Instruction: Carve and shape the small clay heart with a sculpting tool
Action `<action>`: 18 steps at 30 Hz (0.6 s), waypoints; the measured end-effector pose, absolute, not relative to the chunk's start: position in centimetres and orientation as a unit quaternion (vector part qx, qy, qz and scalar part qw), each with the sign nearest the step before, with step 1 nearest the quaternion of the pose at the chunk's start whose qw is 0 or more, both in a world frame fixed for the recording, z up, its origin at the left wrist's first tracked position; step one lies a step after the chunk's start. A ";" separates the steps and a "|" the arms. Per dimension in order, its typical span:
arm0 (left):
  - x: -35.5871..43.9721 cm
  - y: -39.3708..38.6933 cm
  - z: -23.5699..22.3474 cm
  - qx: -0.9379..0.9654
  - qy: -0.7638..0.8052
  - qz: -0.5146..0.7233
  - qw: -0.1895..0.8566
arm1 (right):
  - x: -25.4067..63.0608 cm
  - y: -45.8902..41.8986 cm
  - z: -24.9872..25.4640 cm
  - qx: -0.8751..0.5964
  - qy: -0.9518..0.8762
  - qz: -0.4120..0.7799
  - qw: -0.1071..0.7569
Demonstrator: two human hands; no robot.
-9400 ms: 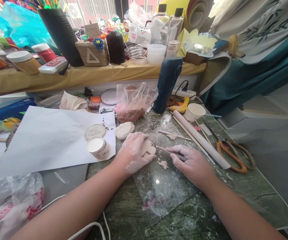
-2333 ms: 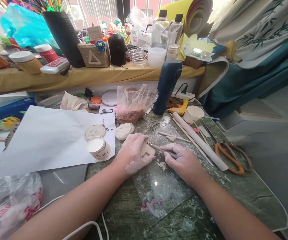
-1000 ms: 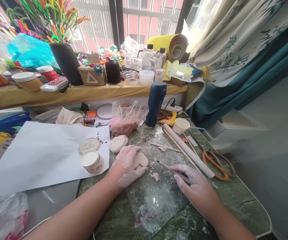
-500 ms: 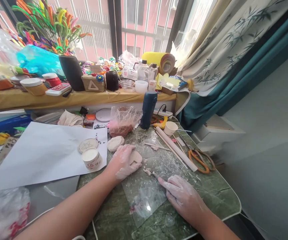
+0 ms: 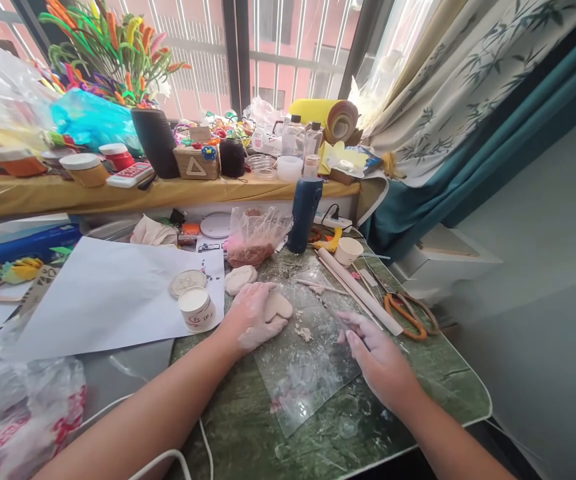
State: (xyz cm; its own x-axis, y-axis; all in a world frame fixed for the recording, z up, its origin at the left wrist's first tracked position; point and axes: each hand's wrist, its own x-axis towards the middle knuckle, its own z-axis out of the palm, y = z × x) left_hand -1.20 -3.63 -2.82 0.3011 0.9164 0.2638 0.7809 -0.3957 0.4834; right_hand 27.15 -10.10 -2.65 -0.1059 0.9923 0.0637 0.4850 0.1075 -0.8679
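Note:
My left hand [image 5: 255,317], dusted white, rests with its fingers curled round a flat heart-shaped piece of pale clay [image 5: 279,307], partly covering it. A rounded lump of the same clay [image 5: 241,279] lies just beyond the knuckles. My right hand [image 5: 375,353], also powdery, grips a slim modelling tool [image 5: 324,303], its tip pointing up and left over the transparent sheet [image 5: 301,380]. Clay crumbs [image 5: 304,333] are scattered on the sheet between both hands. A thin stick with clay on it [image 5: 321,287] lies at the sheet's far edge.
White paper [image 5: 113,293] carries a small tub [image 5: 197,309] and a star-marked disc [image 5: 188,283]. A blue bottle [image 5: 304,217] stands behind. Right of the sheet lie a pale roller [image 5: 361,290], a paper cup [image 5: 349,251] and orange-handled scissors [image 5: 405,317].
My right hand has drawn the tool away from the crumbs, and the tip now points farther up the sheet. My left hand stays on the clay heart. The view has shifted slightly.

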 end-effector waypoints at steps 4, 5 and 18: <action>-1.5 -3.6 -2.7 0.808 0.509 0.261 0.141 | 24.7 -6.4 -1.5 -0.527 -0.606 0.463 0.375; -1.5 -3.6 -2.7 0.815 0.499 0.259 0.142 | 24.3 -5.7 -1.6 -0.514 -0.574 0.505 0.389; -0.8 -4.4 -2.4 0.877 0.471 0.054 0.074 | 25.3 -3.8 -3.1 -0.445 -0.338 0.656 0.507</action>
